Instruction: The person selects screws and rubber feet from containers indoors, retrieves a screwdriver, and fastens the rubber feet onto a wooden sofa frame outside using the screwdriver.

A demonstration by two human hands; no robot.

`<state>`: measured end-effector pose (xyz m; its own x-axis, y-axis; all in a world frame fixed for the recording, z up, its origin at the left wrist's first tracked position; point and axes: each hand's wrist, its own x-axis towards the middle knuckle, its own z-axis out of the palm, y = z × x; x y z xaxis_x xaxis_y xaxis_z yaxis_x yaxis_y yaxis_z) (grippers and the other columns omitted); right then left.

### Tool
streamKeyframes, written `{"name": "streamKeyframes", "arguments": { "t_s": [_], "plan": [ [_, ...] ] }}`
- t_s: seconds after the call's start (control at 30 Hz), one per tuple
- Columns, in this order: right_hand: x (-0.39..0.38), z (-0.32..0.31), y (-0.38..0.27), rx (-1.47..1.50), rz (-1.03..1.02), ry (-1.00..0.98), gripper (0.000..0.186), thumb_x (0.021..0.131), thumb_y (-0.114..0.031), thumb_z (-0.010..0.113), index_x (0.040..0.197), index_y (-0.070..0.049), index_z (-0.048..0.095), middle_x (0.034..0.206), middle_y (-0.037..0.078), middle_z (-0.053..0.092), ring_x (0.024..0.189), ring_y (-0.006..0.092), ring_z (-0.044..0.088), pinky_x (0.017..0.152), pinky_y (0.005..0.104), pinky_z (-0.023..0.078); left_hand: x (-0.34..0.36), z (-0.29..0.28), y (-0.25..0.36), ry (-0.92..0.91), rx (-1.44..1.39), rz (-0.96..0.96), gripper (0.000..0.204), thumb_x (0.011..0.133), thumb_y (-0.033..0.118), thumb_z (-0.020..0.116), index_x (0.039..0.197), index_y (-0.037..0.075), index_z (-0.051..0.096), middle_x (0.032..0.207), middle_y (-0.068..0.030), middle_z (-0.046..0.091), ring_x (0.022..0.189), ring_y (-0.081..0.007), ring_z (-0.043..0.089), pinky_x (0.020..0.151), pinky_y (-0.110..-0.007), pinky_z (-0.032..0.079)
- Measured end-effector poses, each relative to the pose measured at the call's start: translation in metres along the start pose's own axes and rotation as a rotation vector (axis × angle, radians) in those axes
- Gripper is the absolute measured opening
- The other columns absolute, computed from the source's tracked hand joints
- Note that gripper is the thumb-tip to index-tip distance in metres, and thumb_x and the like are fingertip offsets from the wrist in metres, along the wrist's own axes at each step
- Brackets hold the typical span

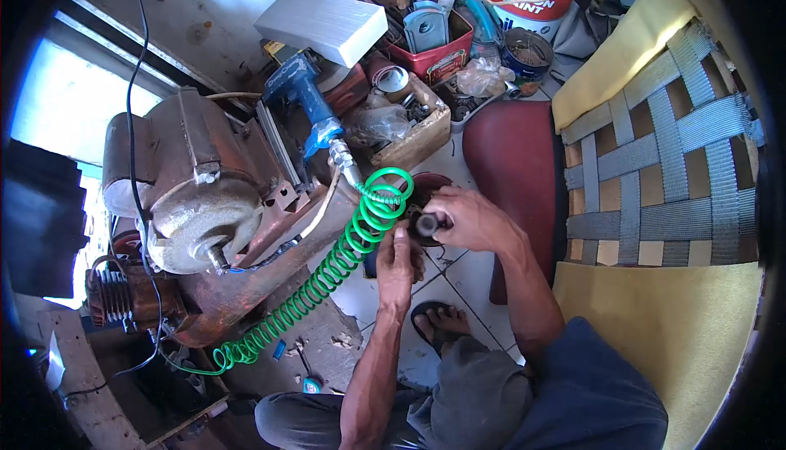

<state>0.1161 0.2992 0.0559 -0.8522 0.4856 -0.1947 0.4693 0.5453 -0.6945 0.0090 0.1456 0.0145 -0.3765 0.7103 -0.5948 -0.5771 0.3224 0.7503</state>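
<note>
My right hand (471, 219) is closed round a dark, round-ended cylindrical object (427, 224), perhaps a tool's handle; the rest of it is hidden. Just left of it and lower, my left hand (398, 260) is closed with its thumb pointing up, and what its fingers hold cannot be made out. A dark reddish container (431, 180) shows partly behind both hands. Beside my left hand runs a green coiled air hose (327, 263). It joins a metal fitting on a blue pneumatic gun (301, 94), which lies on top of the compressor.
A rusty compressor with a large motor (192, 180) fills the left. Behind stand a wooden box of hardware (426, 135), a red tool bin (442, 61) and a paint bucket (524, 0). At right are a red cushion (516, 163) and a webbed seat frame (655, 155).
</note>
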Motion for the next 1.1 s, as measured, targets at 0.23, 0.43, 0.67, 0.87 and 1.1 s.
{"name": "streamKeyframes", "arguments": {
  "t_s": [0.23, 0.43, 0.67, 0.87, 1.1],
  "plan": [
    [-0.001, -0.009, -0.016, 0.191, 0.033, -0.151, 0.032, 0.076, -0.015, 0.073, 0.105, -0.002, 0.068, 0.089, 0.016, 0.066, 0.081, 0.0315, 0.067, 0.076, 0.0407, 0.052, -0.003, -0.002, -0.003, -0.164, -0.351, -0.105, 0.053, 0.101, 0.05, 0.05, 0.127, 0.005, 0.055, 0.088, -0.0035, 0.062, 0.06, -0.0105, 0.055, 0.049, -0.025, 0.044],
    [-0.024, -0.002, 0.029, -0.022, 0.443, 0.35, 0.047, 0.083, -0.027, 0.074, 0.122, -0.003, 0.062, 0.103, 0.017, 0.069, 0.09, 0.0326, 0.068, 0.081, 0.0419, 0.054, 0.009, -0.023, -0.031, 0.102, -0.148, -0.067, 0.032, 0.102, 0.032, 0.053, 0.119, 0.007, 0.063, 0.077, -0.0028, 0.06, 0.048, -0.0082, 0.048, 0.041, -0.024, 0.037],
    [-0.006, 0.049, 0.067, 0.066, 0.54, 0.17, 0.042, 0.09, -0.022, 0.062, 0.128, -0.003, 0.058, 0.112, 0.025, 0.067, 0.105, 0.0416, 0.064, 0.094, 0.0443, 0.05, 0.019, -0.023, -0.061, 0.186, 0.225, -0.269, 0.047, 0.097, 0.049, 0.056, 0.117, 0.008, 0.066, 0.075, -0.0054, 0.061, 0.046, -0.0101, 0.05, 0.04, -0.026, 0.039],
    [-0.024, 0.029, 0.068, 0.097, 0.562, 0.161, 0.035, 0.091, -0.016, 0.061, 0.124, -0.006, 0.065, 0.104, 0.02, 0.07, 0.098, 0.0318, 0.069, 0.087, 0.0389, 0.053, 0.027, -0.008, -0.066, 0.083, 0.406, -0.398, 0.055, 0.093, 0.058, 0.055, 0.092, 0.004, 0.066, 0.068, -0.005, 0.06, 0.047, -0.0126, 0.051, 0.042, -0.032, 0.04],
    [-0.025, 0.032, 0.087, 0.624, 0.71, 0.153, 0.035, 0.097, -0.03, 0.059, 0.121, -0.005, 0.067, 0.092, 0.015, 0.072, 0.078, 0.0225, 0.071, 0.07, 0.0363, 0.056, 0.009, -0.028, -0.109, 0.162, 0.186, -0.322, 0.044, 0.097, 0.044, 0.055, 0.088, 0.003, 0.068, 0.07, -0.0036, 0.063, 0.05, -0.0088, 0.048, 0.045, -0.028, 0.036]
  ]
}}
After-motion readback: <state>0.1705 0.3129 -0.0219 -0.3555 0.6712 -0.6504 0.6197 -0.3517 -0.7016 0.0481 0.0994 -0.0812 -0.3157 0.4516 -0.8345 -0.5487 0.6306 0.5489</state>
